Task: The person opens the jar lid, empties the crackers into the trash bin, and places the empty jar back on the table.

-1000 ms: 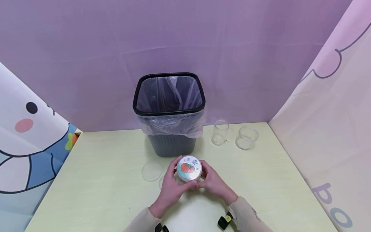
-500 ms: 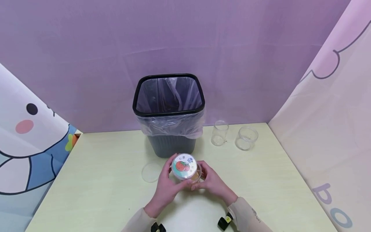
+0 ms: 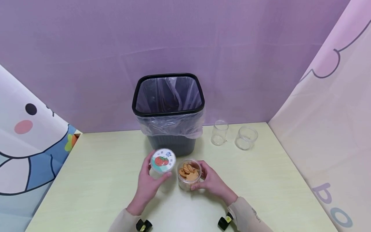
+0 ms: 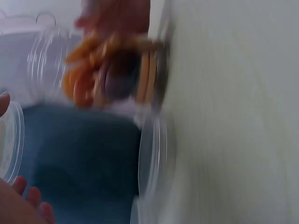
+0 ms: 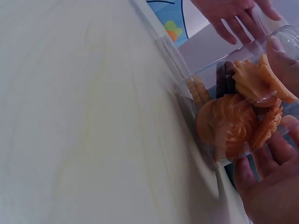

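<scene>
In the head view my left hand [image 3: 147, 185] pinches a round lid [image 3: 163, 160] by its edge, with a tomato picture on its white and green top. The lid is raised above the table, left of the jar. My right hand [image 3: 214, 183] grips the side of a clear jar [image 3: 185, 186], which stands upright and uncovered on the table. Cookies [image 5: 233, 121] fill much of it; the right wrist view shows brown swirled ones, with darker pieces behind. On the table beside the jar lies a clear round disc [image 4: 156, 158], mostly hidden from the head view by my left hand and the lid.
A dark grey bin [image 3: 171, 143] with a black rim and plastic liner stands behind the jar, against the purple backdrop. A tall clear container [image 3: 220, 132] and a wider one [image 3: 246, 138] stand at the back right. Printed cloths bound both sides.
The lid has come off the jar and moved left with my left hand, uncovering the cookies. My right hand and the jar have stayed almost in place.
</scene>
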The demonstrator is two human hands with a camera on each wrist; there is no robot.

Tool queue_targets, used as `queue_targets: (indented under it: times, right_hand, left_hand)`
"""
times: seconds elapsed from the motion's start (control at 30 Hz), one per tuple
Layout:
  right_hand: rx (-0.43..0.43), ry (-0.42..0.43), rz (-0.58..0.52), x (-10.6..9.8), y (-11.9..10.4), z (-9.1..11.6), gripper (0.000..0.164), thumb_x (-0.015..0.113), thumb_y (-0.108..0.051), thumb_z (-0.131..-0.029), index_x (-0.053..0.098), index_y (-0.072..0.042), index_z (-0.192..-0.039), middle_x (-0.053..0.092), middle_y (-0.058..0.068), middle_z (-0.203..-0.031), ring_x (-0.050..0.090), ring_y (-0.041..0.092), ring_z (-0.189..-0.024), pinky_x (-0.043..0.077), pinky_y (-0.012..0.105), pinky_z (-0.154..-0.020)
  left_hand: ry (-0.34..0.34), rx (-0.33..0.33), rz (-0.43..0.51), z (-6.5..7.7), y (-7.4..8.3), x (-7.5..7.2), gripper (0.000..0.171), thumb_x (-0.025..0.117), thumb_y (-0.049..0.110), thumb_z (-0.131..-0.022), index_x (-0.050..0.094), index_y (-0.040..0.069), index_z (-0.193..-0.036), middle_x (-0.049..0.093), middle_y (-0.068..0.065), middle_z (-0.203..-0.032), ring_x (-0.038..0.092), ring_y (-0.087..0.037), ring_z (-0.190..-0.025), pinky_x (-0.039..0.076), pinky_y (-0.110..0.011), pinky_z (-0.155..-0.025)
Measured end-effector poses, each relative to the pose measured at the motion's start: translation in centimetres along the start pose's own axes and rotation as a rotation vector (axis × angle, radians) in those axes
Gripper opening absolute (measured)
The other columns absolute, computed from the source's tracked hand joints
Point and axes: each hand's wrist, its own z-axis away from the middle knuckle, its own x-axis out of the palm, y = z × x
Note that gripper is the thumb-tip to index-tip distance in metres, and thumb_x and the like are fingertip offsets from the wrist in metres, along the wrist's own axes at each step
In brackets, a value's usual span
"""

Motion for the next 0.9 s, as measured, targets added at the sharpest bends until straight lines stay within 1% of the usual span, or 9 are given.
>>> queue_targets:
  times: [0.07, 0.2, 0.27, 0.33, 0.4, 0.47, 0.67, 0.77, 0.9]
  right_hand:
    - [-0.003, -0.005, -0.003, 0.0, 0.0, 0.0, 0.084, 0.092, -0.009, -0.067, 0.047, -0.011, -0.139, 0.054, 0.004, -0.14, 0.049, 0.024, -0.131, 0.035, 0.04, -0.111]
    - [-0.006, -0.011, -0.007, 0.0, 0.0, 0.0, 0.085, 0.092, -0.01, -0.067, 0.047, -0.01, -0.139, 0.053, 0.005, -0.14, 0.05, 0.025, -0.13, 0.038, 0.036, -0.109]
    - [-0.005, -0.011, -0.007, 0.0, 0.0, 0.0, 0.085, 0.092, -0.011, -0.067, 0.047, -0.01, -0.139, 0.053, 0.004, -0.14, 0.05, 0.024, -0.13, 0.038, 0.036, -0.11]
    - [-0.01, -0.012, -0.01, 0.0, 0.0, 0.0, 0.085, 0.092, -0.011, -0.067, 0.047, -0.01, -0.139, 0.053, 0.005, -0.14, 0.05, 0.025, -0.13, 0.037, 0.038, -0.11]
    - [-0.012, -0.012, -0.009, 0.0, -0.1, 0.1, 0.085, 0.092, -0.011, -0.067, 0.047, -0.01, -0.14, 0.053, 0.004, -0.141, 0.049, 0.025, -0.131, 0.036, 0.04, -0.111]
    - [-0.016, -0.012, -0.009, 0.0, -0.1, 0.1, 0.085, 0.092, -0.011, -0.067, 0.047, -0.01, -0.14, 0.053, 0.004, -0.142, 0.049, 0.025, -0.131, 0.036, 0.04, -0.111]
    - [-0.015, -0.01, 0.002, 0.0, -0.1, 0.1, 0.085, 0.092, -0.011, -0.067, 0.047, -0.011, -0.139, 0.053, 0.003, -0.142, 0.049, 0.024, -0.131, 0.039, 0.03, -0.108]
    - [-0.014, -0.01, -0.001, 0.0, -0.1, 0.1, 0.084, 0.092, -0.011, -0.067, 0.047, -0.01, -0.139, 0.053, 0.004, -0.142, 0.05, 0.024, -0.13, 0.038, 0.032, -0.108]
    - [-0.008, -0.008, -0.005, -0.1, -0.2, 0.1, 0.085, 0.092, -0.011, -0.067, 0.047, -0.011, -0.139, 0.053, 0.003, -0.141, 0.05, 0.024, -0.13, 0.037, 0.038, -0.11]
  left_hand:
    - [0.031, -0.005, -0.005, -0.4, -0.4, -1.0, 0.097, 0.087, -0.005, -0.068, 0.037, 0.004, -0.151, 0.048, -0.012, -0.146, 0.044, -0.013, -0.123, 0.031, -0.035, -0.104]
    - [0.086, -0.005, -0.04, -1.1, -1.0, -3.1, 0.094, 0.087, -0.003, -0.071, 0.037, 0.006, -0.151, 0.048, -0.009, -0.146, 0.044, -0.008, -0.121, 0.031, -0.029, -0.101]
    - [0.111, -0.007, -0.054, -1.5, -1.3, -4.1, 0.093, 0.087, -0.002, -0.072, 0.038, 0.006, -0.151, 0.048, -0.008, -0.145, 0.044, -0.007, -0.121, 0.031, -0.028, -0.101]
    - [0.133, -0.017, -0.077, -1.9, -1.7, -4.9, 0.092, 0.086, 0.0, -0.073, 0.038, 0.007, -0.151, 0.048, -0.01, -0.144, 0.044, -0.009, -0.121, 0.031, -0.029, -0.101]
    - [0.142, -0.042, -0.095, -2.2, -2.2, -5.7, 0.091, 0.086, 0.002, -0.075, 0.036, 0.007, -0.152, 0.048, -0.011, -0.144, 0.044, -0.012, -0.122, 0.032, -0.03, -0.101]
    - [0.142, -0.081, -0.119, -2.5, -2.7, -6.4, 0.091, 0.085, 0.006, -0.077, 0.034, 0.007, -0.152, 0.046, -0.012, -0.145, 0.043, -0.016, -0.123, 0.032, -0.032, -0.101]
    - [0.103, -0.209, -0.175, -3.2, -4.3, -8.1, 0.093, 0.083, 0.018, -0.083, 0.025, 0.004, -0.155, 0.04, -0.018, -0.149, 0.041, -0.032, -0.125, 0.033, -0.047, -0.105]
    - [0.078, -0.274, -0.203, -3.4, -4.8, -8.6, 0.095, 0.08, 0.023, -0.086, 0.019, 0.003, -0.157, 0.038, -0.021, -0.15, 0.038, -0.036, -0.131, 0.03, -0.051, -0.109]
    - [0.044, -0.36, -0.24, -3.5, -5.1, -9.1, 0.099, 0.077, 0.029, -0.089, 0.012, 0.002, -0.158, 0.03, -0.025, -0.154, 0.029, -0.039, -0.141, 0.022, -0.056, -0.114]
